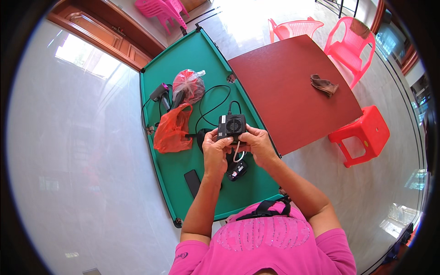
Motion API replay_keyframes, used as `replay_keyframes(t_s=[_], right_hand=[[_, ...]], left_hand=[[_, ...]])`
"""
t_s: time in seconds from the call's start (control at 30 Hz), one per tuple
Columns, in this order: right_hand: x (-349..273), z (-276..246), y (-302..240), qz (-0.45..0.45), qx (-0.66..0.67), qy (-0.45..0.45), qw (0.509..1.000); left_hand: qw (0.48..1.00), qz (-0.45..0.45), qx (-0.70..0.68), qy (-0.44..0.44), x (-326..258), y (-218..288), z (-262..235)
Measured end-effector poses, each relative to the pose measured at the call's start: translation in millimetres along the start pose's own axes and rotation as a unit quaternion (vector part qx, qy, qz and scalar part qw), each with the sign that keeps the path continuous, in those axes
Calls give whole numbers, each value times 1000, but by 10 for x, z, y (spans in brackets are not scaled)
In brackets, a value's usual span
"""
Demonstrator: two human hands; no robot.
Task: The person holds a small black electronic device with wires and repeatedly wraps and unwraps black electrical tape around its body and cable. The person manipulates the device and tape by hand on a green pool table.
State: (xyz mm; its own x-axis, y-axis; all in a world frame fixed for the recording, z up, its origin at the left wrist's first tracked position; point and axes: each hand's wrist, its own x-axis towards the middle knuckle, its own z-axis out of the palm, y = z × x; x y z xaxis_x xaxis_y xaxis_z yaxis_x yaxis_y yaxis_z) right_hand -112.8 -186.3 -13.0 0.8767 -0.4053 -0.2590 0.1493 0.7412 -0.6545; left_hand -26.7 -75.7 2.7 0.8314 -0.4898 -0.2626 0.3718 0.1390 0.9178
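Both my hands hold a small black box with a round fan grille point(234, 125) above a green pool table. My left hand point(213, 149) grips its left side, thumb on the lower edge. My right hand point(259, 143) closes on its right side the same way. A black cable point(235, 104) leaves the box's far edge and loops over the cloth. Below the box hangs a short white cable point(238, 155), near my right fingers; where its upper end goes is hidden. Under my hands lies a small black device point(237, 170), and a black phone point(192, 183) rests near my left forearm.
On the green pool table point(167, 163) lie a red plastic bag point(173, 133), a hair dryer point(160, 95) and a clear bag with something red point(189, 86). A reddish-brown table point(293, 91) adjoins on the right, bearing a brown cloth point(324, 85). A red stool point(365, 134) and pink chairs point(350, 48) stand beyond.
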Motion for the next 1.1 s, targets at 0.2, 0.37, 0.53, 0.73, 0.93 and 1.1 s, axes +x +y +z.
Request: replay_keyframes(t_s=[0.2, 0.37, 0.53, 0.73, 0.93, 1.1], right_hand=[[-15, 10, -56, 16, 15, -5, 1000], [-23, 9, -76, 15, 0, -15, 1000], [-66, 71, -63, -14, -40, -22, 999], [-51, 75, -44, 3, -16, 6, 1000], [-27, 9, -29, 25, -11, 7, 1000], [-29, -15, -63, 35, -12, -9, 999]], left_hand=[[999, -7, -36, -17, 12, 31, -31], [999, 13, -24, -35, -35, 41, -17], [998, 39, 26, -42, -103, 100, 75], [998, 46, 38, -31, -93, 73, 96], [999, 36, 13, -27, -64, 80, 80], [999, 26, -16, -27, -32, 76, 24]])
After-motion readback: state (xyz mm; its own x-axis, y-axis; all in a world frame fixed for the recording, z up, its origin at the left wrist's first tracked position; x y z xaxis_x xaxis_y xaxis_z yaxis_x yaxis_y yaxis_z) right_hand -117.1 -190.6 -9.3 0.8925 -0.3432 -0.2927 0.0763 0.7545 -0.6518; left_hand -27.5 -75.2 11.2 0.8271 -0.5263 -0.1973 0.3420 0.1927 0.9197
